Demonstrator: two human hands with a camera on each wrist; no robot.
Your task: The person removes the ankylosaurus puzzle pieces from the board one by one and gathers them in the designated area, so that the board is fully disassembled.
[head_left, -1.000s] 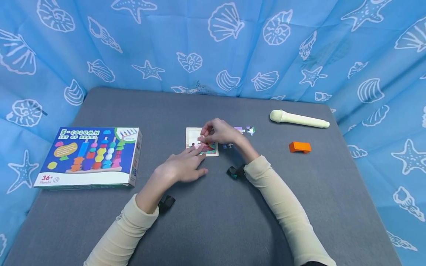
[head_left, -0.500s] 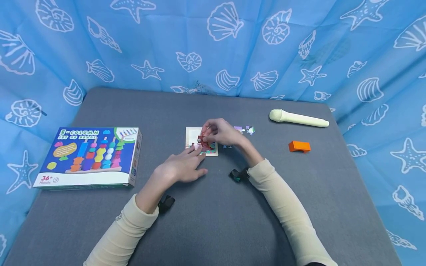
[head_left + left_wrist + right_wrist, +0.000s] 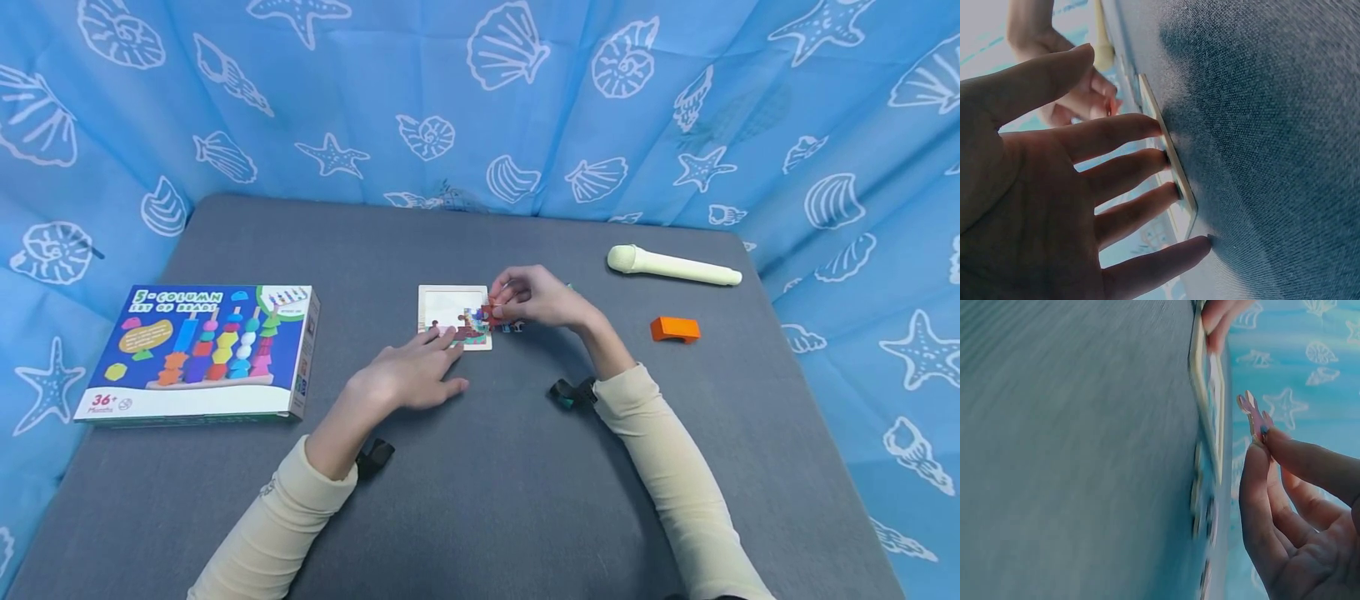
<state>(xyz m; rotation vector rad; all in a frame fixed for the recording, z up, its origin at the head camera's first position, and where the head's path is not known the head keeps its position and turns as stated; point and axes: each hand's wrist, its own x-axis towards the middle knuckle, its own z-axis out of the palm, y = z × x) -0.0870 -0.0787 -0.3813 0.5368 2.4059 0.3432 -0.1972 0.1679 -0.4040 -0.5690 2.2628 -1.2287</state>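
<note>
A small square puzzle tray (image 3: 454,288) with a pale wooden rim lies mid-table, joined jigsaw pieces (image 3: 472,332) filling its lower part. My left hand (image 3: 408,375) rests palm down with spread, straight fingers, the fingertips (image 3: 1157,161) on the tray's near edge in the left wrist view. At the tray's right rim, my right hand (image 3: 546,298) pinches a jigsaw piece (image 3: 1255,419) between thumb and index finger. That piece is raised off the table in the right wrist view. Loose jigsaw pieces (image 3: 513,327) lie right of the tray, partly hidden beneath the right hand.
At left lies a bead-set box (image 3: 210,400). Toward the back right is a cream microphone-shaped stick (image 3: 675,266), with an orange arch block (image 3: 675,330) in front of it. A blue shell-print curtain (image 3: 480,125) hangs behind the grey table (image 3: 480,500).
My right hand has moved right from over the tray to its right rim, carrying the jigsaw piece and uncovering the tray's upper part. The left hand has stayed put.
</note>
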